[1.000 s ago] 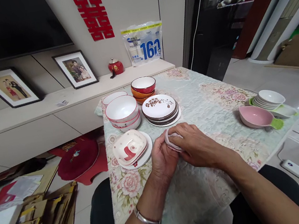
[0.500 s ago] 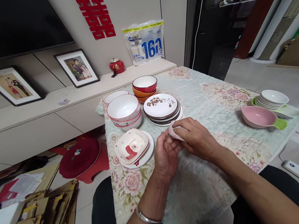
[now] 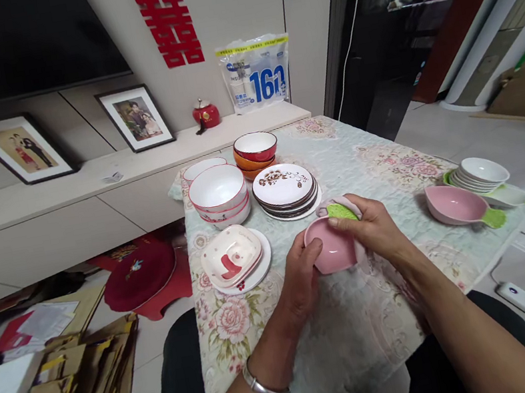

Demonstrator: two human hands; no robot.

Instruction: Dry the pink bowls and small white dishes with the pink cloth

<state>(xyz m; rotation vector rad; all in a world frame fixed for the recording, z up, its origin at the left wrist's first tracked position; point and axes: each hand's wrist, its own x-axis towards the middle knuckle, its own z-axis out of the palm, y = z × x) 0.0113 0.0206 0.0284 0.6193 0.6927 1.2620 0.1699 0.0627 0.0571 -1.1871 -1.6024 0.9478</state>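
Observation:
A small pink bowl (image 3: 336, 251) with a green leaf-shaped handle (image 3: 342, 211) is held tilted above the near part of the table. My left hand (image 3: 303, 267) grips its left rim, thumb on the inside. At the handle side my right hand (image 3: 372, 224) is closed round a pale pinkish cloth (image 3: 351, 202) and the bowl, its thumb across the handle. Part of the cloth hangs behind the bowl. Just beyond my hands stands a pile of flower-patterned plates (image 3: 284, 186). Left of them lie squarish cartoon dishes (image 3: 232, 256) on a white plate (image 3: 263, 265).
White bowls with red rims (image 3: 218, 191) and red and orange bowls (image 3: 255, 149) are stacked at the back. Near the right edge sit another pink bowl (image 3: 454, 204) and small white bowls (image 3: 484, 171). A floral cloth (image 3: 362, 158) covers the table; a red stool (image 3: 143, 282) stands left.
The pink bowl between my hands now shows; earlier only the cloth was visible there. My right hand has moved right and my left hand has turned to grip the rim.

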